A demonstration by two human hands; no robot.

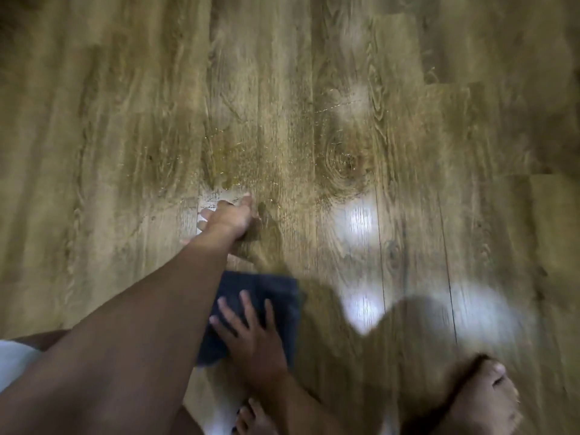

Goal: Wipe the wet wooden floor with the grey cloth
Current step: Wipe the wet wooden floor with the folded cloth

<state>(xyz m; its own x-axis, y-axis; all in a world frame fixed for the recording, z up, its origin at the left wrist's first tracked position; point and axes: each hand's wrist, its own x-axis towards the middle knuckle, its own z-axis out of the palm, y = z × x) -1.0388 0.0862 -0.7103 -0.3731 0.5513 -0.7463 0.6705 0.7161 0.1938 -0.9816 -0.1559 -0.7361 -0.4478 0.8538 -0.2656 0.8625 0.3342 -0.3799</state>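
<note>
Our right hand presses the grey cloth flat, fingers spread. Wet patch lies ahead on the wooden floor. Our left hand, fingers splayed on bare floor, is nearer it.

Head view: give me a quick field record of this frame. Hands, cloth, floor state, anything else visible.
left hand: arm stretched forward, palm flat on the floor, fingers spread, empty
right hand: pressed flat on top of the grey cloth, fingers spread
grey cloth: folded, lying on the floor, nearer the person than the left hand
wooden floor: wood-grain planks, wet film and droplets beyond the left hand
wet patch: apart from the cloth, not yet reached
bare feet: at the bottom edge
image quality: motion blur
</note>
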